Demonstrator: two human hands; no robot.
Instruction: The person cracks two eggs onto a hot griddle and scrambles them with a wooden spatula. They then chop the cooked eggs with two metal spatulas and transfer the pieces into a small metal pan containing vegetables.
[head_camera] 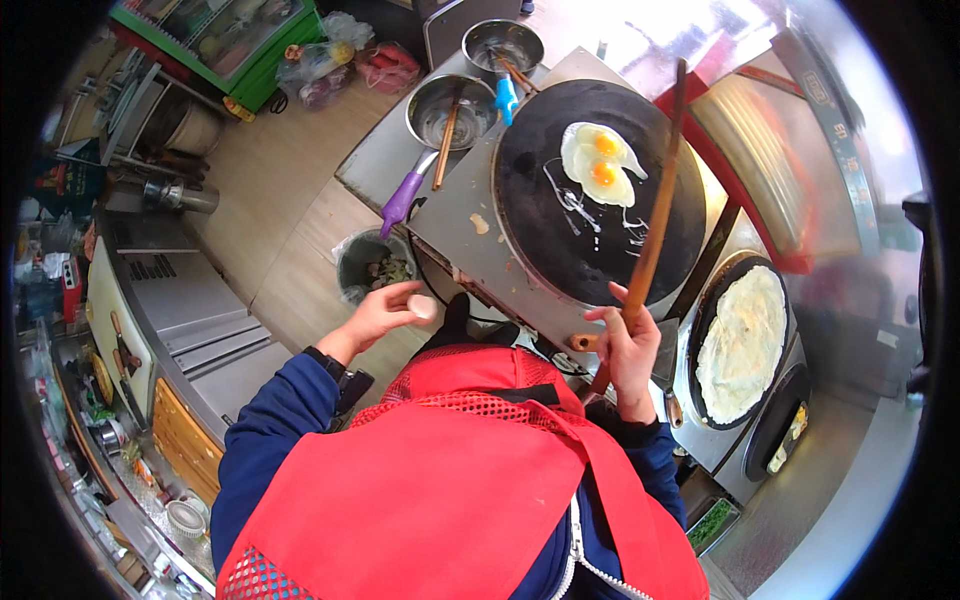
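Observation:
My left hand (pixel 379 315) holds an eggshell (pixel 422 307) between thumb and fingers, close to a lined bin (pixel 375 262) with shells and scraps inside. With my right hand (pixel 628 349) I grip a long wooden stick (pixel 656 217) that slants up over the round black griddle (pixel 525 172). Two eggs (pixel 600 165) with whole yolks lie joined on the griddle, with thin streaks of white below them. Beside my right hand are a scraper's wooden handle (pixel 583 343) and its metal blade (pixel 666 352).
Two steel pots (pixel 450 112) (pixel 502 45) with chopsticks stand left of the griddle; one has a purple handle (pixel 403 199). At right, a second griddle bears a pale flatbread (pixel 742 345), and a third holds egg pieces (pixel 791 435). A red-framed glass guard (pixel 750 157) stands behind.

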